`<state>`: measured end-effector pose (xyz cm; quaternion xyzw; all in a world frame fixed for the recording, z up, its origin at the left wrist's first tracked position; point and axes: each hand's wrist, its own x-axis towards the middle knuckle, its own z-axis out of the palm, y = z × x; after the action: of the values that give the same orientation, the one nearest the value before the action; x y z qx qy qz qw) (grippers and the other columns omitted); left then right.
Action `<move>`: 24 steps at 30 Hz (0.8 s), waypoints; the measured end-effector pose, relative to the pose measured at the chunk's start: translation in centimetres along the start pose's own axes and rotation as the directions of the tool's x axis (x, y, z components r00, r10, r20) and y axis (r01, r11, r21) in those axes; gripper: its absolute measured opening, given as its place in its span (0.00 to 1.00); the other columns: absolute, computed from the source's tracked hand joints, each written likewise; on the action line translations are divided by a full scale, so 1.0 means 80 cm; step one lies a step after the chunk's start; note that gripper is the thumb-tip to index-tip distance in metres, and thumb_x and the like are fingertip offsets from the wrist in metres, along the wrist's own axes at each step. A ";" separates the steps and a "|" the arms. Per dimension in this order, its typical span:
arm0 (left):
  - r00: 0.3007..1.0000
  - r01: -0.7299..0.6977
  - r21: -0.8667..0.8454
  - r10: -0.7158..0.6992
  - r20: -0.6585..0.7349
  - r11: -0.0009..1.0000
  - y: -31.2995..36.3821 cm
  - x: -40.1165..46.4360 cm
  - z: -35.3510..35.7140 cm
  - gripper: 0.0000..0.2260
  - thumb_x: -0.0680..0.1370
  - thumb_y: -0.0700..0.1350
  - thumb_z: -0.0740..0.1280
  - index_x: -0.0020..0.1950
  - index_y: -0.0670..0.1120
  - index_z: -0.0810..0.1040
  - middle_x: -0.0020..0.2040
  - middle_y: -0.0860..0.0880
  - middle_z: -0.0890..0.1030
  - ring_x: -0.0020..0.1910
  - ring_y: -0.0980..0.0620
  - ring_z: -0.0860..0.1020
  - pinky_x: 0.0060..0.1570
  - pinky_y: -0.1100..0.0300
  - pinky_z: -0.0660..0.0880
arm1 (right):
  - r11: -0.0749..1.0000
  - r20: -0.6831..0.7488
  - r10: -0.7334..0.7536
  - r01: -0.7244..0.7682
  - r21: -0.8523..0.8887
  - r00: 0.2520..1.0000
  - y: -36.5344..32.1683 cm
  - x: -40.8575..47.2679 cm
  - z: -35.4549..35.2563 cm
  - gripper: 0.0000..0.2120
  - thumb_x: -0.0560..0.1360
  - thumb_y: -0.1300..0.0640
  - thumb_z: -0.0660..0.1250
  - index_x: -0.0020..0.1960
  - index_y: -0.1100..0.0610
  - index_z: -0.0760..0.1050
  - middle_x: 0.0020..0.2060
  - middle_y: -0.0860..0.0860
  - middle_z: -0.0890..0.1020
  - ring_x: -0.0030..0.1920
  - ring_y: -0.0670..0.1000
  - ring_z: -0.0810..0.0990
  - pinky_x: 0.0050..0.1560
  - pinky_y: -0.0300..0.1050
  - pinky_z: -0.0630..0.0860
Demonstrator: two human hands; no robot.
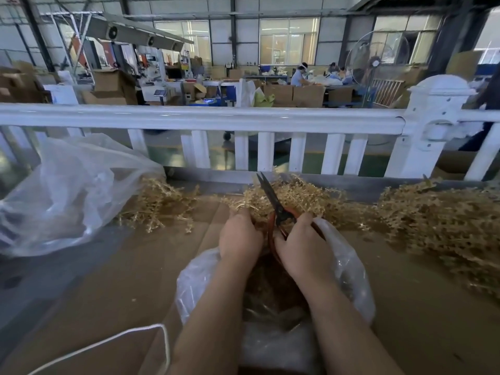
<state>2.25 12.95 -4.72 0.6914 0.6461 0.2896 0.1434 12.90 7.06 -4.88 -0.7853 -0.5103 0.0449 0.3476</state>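
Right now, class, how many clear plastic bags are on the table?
2. The large bag lies at the left; the smaller bag sits in the middle, under the scissors that the right hand holds. Others may be hidden.

I see soft daylight coming through the far windows, leaving the table fairly dim with faint shadows. The white railing bows (wide-angle distortion), glare whitens the plastic bag, and the edges look smeared and soft.

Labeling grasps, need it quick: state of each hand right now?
Left hand: fingers curled at the gold sprigs, grip cannot be told.
Right hand: closed, holding scissors.
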 end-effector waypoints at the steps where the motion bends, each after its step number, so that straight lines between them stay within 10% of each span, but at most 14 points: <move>1: 1.000 -0.003 0.019 0.003 -0.006 1.000 0.000 0.000 -0.002 0.06 0.77 0.42 0.67 0.53 0.45 0.78 0.49 0.46 0.82 0.48 0.45 0.79 0.42 0.56 0.74 | 1.000 -0.011 -0.009 0.009 0.003 1.000 0.001 0.001 0.001 0.19 0.77 0.44 0.68 0.53 0.53 0.62 0.37 0.45 0.74 0.34 0.49 0.72 0.25 0.38 0.58; 8: 0.989 0.078 -0.300 -0.112 -0.100 0.951 -0.009 -0.007 -0.029 0.04 0.73 0.45 0.74 0.46 0.50 0.83 0.43 0.53 0.84 0.45 0.52 0.82 0.48 0.56 0.79 | 0.994 -0.094 -0.091 0.096 0.051 0.991 -0.005 0.003 0.003 0.20 0.75 0.44 0.70 0.50 0.51 0.61 0.33 0.42 0.73 0.30 0.46 0.71 0.24 0.38 0.58; 12: 0.966 0.085 -0.758 -0.239 -0.096 0.647 -0.007 -0.011 -0.041 0.06 0.72 0.43 0.77 0.43 0.49 0.81 0.36 0.52 0.83 0.36 0.53 0.83 0.44 0.51 0.82 | 0.972 -0.077 -0.108 0.122 0.199 0.991 -0.008 0.005 0.010 0.16 0.74 0.52 0.73 0.50 0.51 0.65 0.31 0.41 0.73 0.29 0.37 0.69 0.26 0.36 0.61; 17: 0.968 -0.123 -0.885 -0.140 -0.206 0.449 0.005 -0.013 -0.053 0.09 0.72 0.39 0.77 0.47 0.47 0.79 0.37 0.49 0.82 0.38 0.51 0.82 0.44 0.55 0.81 | 0.897 0.039 -0.093 0.067 0.438 0.995 -0.015 0.010 0.006 0.11 0.75 0.51 0.73 0.50 0.49 0.70 0.37 0.44 0.80 0.37 0.43 0.80 0.37 0.43 0.76; 24: 0.983 -0.177 -0.927 0.097 -0.153 0.330 0.007 -0.025 -0.058 0.15 0.69 0.32 0.77 0.49 0.45 0.77 0.35 0.50 0.82 0.37 0.53 0.82 0.40 0.62 0.78 | 0.508 0.281 -0.016 -0.234 0.829 0.960 -0.023 0.011 -0.008 0.07 0.78 0.61 0.69 0.52 0.52 0.73 0.32 0.47 0.83 0.27 0.42 0.78 0.27 0.35 0.71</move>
<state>-0.01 10.10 -1.19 0.5254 0.3074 0.6421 0.4661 12.18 7.92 -3.10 -0.5302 -0.4107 0.4115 0.6171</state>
